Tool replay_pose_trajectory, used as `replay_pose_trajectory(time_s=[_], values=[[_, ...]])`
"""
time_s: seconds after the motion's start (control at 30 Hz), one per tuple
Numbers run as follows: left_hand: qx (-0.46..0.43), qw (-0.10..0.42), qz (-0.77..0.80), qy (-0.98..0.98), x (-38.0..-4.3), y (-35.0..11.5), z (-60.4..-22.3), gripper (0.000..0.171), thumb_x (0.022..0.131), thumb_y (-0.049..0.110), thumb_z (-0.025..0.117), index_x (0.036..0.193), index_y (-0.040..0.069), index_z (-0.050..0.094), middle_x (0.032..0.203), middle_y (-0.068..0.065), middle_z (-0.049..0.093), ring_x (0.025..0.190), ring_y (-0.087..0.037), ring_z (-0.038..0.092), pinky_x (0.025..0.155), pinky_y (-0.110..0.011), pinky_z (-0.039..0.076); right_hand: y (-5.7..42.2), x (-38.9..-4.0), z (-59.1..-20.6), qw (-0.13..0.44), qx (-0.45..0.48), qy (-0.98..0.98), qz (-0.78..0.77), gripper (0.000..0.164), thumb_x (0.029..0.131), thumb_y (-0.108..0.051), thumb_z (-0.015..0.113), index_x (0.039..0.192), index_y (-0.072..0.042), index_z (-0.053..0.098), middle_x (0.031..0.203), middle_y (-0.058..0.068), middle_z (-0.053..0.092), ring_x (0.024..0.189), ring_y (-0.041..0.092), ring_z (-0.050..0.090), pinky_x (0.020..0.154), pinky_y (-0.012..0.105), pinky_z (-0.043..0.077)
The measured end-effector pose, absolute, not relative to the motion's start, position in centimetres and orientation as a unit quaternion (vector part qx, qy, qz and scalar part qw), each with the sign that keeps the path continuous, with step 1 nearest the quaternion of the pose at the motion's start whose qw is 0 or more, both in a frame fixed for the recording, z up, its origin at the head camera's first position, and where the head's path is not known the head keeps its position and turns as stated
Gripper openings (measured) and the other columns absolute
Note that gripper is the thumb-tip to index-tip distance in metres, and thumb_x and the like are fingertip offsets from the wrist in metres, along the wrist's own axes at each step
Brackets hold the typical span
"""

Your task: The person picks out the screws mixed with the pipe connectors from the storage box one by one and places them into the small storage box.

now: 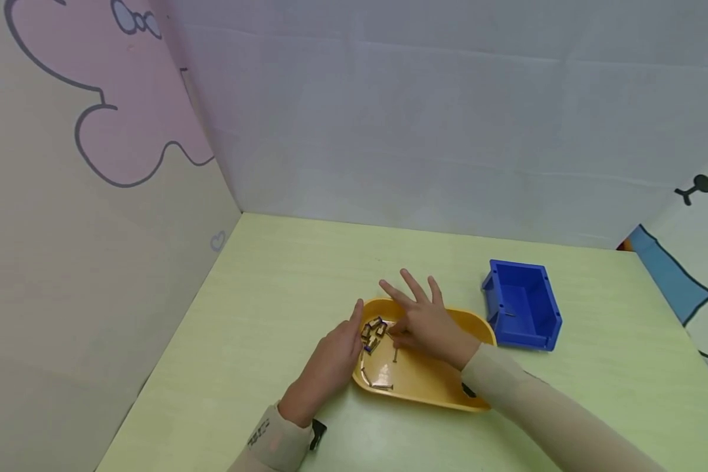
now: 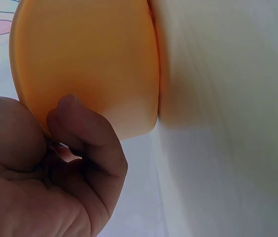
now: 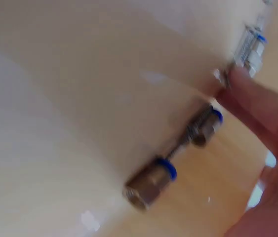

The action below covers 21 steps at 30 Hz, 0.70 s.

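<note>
A shallow yellow tray [image 1: 431,383] lies on the table. My left hand [image 1: 333,357] grips its left rim; in the left wrist view the thumb and a curled finger pinch the edge. Over the tray, my right hand [image 1: 427,328] pinches a small metal screw [image 3: 221,76] between thumb and index finger, the other fingers spread. Beside those fingertips is a cluster of metal hex fittings with blue rings [image 1: 373,334]. A nearer fitting [image 3: 148,187] shows in the right wrist view. Several loose screws [image 1: 382,387] lie along the tray's left and near edges.
A blue bin [image 1: 522,308] stands at the tray's right end with a small screw [image 1: 509,314] inside. The pale green table [image 1: 271,282] meets a white back wall [image 1: 436,131] and printed side panels.
</note>
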<state>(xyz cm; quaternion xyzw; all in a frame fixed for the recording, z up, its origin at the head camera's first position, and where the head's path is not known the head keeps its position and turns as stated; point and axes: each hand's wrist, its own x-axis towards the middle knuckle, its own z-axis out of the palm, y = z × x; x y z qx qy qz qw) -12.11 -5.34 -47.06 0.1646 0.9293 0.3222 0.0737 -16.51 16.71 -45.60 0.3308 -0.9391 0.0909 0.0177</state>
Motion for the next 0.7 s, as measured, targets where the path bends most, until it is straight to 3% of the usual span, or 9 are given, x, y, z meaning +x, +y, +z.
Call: replay_pose_trajectory(time_s=[0.33, 0.47, 0.7], values=[[0.168, 0.07, 0.313, 0.932, -12.1, -5.3, -47.0, 0.06, 0.108, 0.018, 0.038, 0.161, 0.013, 0.01, 0.134, -0.017, 0.059, 0.103, -0.02, 0.061, 0.092, -0.043, 0.051, 15.7, -16.2, -46.2, 0.053, 0.298, -0.95, 0.076, 0.006, 0.076, -0.034, 0.087, 0.077, -0.03, 0.082, 0.154, 0.002, 0.042, 0.149, 0.038, 0.016, 0.107, 0.074, 0.014], [0.162, 0.071, 0.315, 0.932, -12.2, -5.3, -47.0, 0.059, 0.108, 0.019, 0.038, 0.161, 0.015, 0.011, 0.135, -0.016, 0.059, 0.105, -0.02, 0.061, 0.093, -0.043, 0.051, 15.3, -16.0, -46.3, 0.066, 0.287, -0.952, 0.086, 0.01, 0.075, -0.029, 0.088, 0.07, -0.027, 0.08, 0.149, 0.003, 0.048, 0.147, 0.038, 0.023, 0.106, 0.074, 0.017], [0.16, 0.072, 0.319, 0.931, -12.1, -5.3, -47.0, 0.06, 0.108, 0.019, 0.039, 0.161, 0.014, 0.012, 0.137, -0.016, 0.058, 0.108, -0.021, 0.061, 0.095, -0.043, 0.05, 15.1, -16.1, -46.4, 0.077, 0.275, -0.953, 0.101, 0.014, 0.074, -0.024, 0.089, 0.065, -0.026, 0.078, 0.147, 0.004, 0.05, 0.148, 0.037, 0.02, 0.105, 0.073, 0.019]])
